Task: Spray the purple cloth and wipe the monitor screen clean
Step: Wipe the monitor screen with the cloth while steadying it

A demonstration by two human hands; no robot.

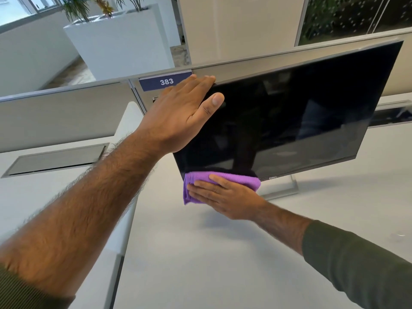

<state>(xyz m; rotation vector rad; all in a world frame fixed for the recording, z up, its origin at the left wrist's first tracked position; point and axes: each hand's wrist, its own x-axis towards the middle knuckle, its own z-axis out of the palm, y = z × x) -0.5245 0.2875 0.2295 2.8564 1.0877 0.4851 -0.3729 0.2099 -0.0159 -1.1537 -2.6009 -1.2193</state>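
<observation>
Left forearm runs up from the near edge, sleeve pushed back; left hand (pixel 182 108) lies flat over the upper left corner of the Dell monitor (pixel 289 112), fingers straight along the top edge, thumb on the front, steadying it rather than clutching. Right hand (pixel 225 197), fingers also straight and spread, presses the folded purple cloth (pixel 240 180) against the screen's lower left corner, where the cloth overhangs the bottom bezel. No spray bottle in view; whether the cloth is damp cannot be told. Cloth judged soft, light and limp: it wants a flat palm behind it, not a pinch. Screen glossy, thin and likely fragile, tilted on a slim metal stand (pixel 286 188); judged apt to rock under pressure, so bracing by the frame is sound and the glass itself should take only light force. Most of the panel lies to the right of the cloth, unobstructed for long strokes. White desk (pixel 223 253) below gives elbow room; grey partition (pixel 66 114) with number plate 383 (pixel 166 81) stands just behind the top edge, limiting reach over it.
</observation>
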